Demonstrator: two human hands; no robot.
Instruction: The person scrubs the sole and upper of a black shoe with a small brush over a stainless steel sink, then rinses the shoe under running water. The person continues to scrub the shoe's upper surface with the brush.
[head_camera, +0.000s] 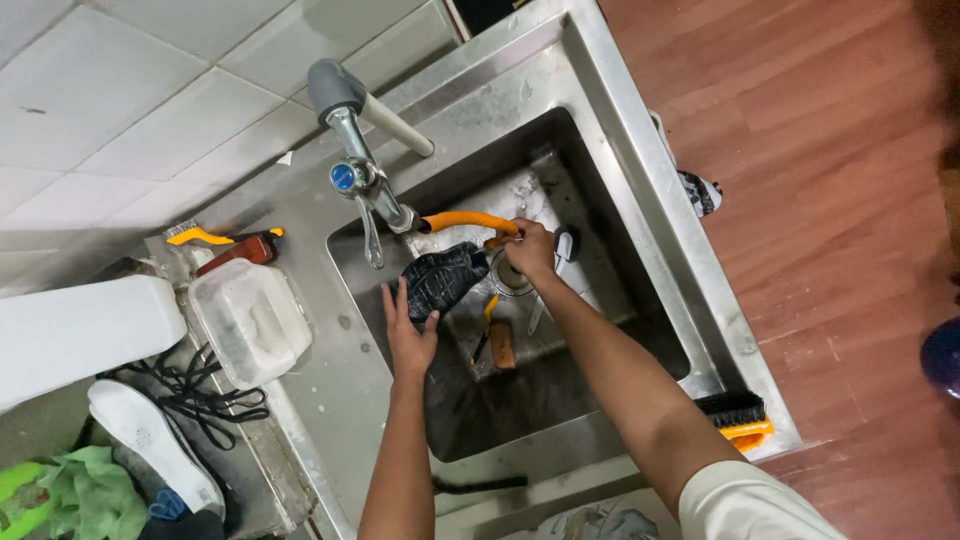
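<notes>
My left hand (405, 330) holds a black shoe (443, 277) over the steel sink (600, 190), fingers under its heel end. My right hand (527, 250) grips the end of an orange hose (465, 219) that runs from the tap (358, 180) and points it at the shoe's toe. Beneath my right hand lies the round drain (508, 277). A small brush with an orange handle (497, 343) rests on the sink floor below the shoe.
A black and orange scrub brush (737, 415) sits on the sink's front right rim. On the left counter stand a clear lidded tub (250, 320), a white insole (150, 440), black laces (195, 400) and another orange-handled brush (215, 238). Wooden floor lies to the right.
</notes>
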